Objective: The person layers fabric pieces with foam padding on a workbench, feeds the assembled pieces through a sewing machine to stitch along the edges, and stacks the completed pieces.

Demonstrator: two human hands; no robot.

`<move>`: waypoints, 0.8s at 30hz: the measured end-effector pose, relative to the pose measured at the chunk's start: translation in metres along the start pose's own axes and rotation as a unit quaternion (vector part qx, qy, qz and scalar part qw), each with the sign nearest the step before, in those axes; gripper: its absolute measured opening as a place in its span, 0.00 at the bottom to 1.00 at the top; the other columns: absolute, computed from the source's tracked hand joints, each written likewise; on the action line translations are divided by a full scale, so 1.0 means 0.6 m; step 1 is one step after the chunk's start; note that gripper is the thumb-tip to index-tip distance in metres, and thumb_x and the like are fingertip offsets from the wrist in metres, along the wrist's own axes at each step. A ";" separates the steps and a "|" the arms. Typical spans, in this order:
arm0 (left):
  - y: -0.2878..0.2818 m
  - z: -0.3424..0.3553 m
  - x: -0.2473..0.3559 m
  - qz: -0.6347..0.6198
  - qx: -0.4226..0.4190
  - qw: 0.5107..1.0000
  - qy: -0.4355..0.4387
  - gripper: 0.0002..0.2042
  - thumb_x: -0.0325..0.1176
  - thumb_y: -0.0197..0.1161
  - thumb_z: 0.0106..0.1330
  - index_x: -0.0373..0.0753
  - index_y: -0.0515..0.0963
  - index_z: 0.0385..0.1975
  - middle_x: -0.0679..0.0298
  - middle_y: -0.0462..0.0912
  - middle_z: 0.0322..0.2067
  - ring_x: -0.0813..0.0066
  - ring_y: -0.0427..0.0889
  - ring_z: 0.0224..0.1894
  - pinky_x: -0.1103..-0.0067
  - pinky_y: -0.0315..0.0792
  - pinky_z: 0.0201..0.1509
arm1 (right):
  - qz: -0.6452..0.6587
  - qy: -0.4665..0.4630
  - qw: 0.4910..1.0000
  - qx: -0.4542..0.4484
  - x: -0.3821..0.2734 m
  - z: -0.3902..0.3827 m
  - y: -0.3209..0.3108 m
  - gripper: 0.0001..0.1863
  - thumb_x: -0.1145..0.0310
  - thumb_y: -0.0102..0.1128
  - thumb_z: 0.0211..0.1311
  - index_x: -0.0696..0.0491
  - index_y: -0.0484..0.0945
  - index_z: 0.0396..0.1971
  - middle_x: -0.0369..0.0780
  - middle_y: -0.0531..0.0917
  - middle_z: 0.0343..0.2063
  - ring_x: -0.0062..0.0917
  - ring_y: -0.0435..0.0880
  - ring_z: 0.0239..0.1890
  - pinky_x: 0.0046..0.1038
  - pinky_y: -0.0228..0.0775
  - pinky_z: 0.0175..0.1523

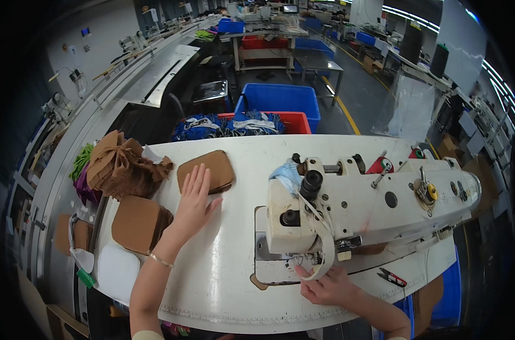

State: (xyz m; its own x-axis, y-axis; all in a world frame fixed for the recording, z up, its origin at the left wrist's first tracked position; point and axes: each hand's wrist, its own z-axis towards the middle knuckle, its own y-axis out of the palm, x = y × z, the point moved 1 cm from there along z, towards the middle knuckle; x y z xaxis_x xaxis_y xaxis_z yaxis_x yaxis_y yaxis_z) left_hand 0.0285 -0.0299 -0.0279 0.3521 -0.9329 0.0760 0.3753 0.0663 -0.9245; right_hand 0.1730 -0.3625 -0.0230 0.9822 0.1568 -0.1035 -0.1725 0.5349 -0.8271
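My left hand (195,197) lies with fingers stretched over a stack of brown rounded-corner fabric pieces (216,170) on the white sewing table. My right hand (330,288) is at the needle end of a white industrial sewing machine (359,204), just in front of its presser foot. Its fingers are curled near the needle; whatever they may pinch is too small to make out. Closer to me on the left sits a second, thicker stack of brown pieces (138,224). Behind it rises a bunched heap of brown fabric (124,164).
White rounded pieces (117,272) lie at the table's left edge. Red-handled thread snips (392,277) rest right of my right hand. Beyond the table stand a blue bin (283,102) and a red bin (297,120) with blue fabric bundles. A metal rail table (59,187) runs along the left.
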 end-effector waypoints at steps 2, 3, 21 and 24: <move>-0.050 -0.048 0.045 -0.056 -0.024 0.998 -0.002 0.31 0.33 0.59 0.66 0.27 0.55 0.65 0.46 0.55 0.68 0.48 0.52 0.71 0.60 0.49 0.73 | -0.059 0.042 0.997 0.007 0.016 -0.002 -0.034 0.09 0.71 0.65 0.47 0.55 0.80 0.30 0.39 0.78 0.26 0.26 0.78 0.20 0.27 0.69 0.24; -0.069 -0.081 0.068 -0.075 -0.065 0.995 0.010 0.32 0.33 0.60 0.65 0.27 0.56 0.65 0.46 0.55 0.68 0.48 0.52 0.71 0.59 0.49 0.73 | -0.100 0.084 0.991 0.005 0.039 -0.004 -0.057 0.09 0.71 0.65 0.49 0.56 0.80 0.32 0.39 0.78 0.26 0.28 0.79 0.22 0.28 0.70 0.27; -0.089 -0.235 0.173 -0.290 -0.111 0.947 -0.081 0.26 0.28 0.59 0.61 0.29 0.67 0.60 0.47 0.66 0.62 0.47 0.63 0.66 0.60 0.56 0.69 | 0.146 0.483 0.861 -0.068 0.106 -0.053 -0.097 0.14 0.70 0.62 0.55 0.59 0.76 0.41 0.46 0.81 0.40 0.37 0.81 0.44 0.35 0.73 0.46; -0.121 -0.225 0.214 -0.294 -0.044 0.946 -0.126 0.24 0.23 0.56 0.60 0.29 0.68 0.59 0.47 0.69 0.60 0.48 0.67 0.62 0.62 0.59 0.67 | 0.025 0.166 0.986 -0.012 -0.036 -0.038 -0.040 0.12 0.73 0.60 0.53 0.62 0.76 0.37 0.50 0.80 0.44 0.43 0.79 0.49 0.38 0.74 0.51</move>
State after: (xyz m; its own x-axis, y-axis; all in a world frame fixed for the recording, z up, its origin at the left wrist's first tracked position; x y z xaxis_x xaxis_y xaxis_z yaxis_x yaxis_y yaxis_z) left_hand -0.0694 -0.2026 -0.0015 0.3017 -0.6839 0.6642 0.5013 -0.4788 -0.7207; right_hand 0.1575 -0.3978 -0.0132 0.9436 -0.0995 -0.3157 -0.2233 0.5127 -0.8290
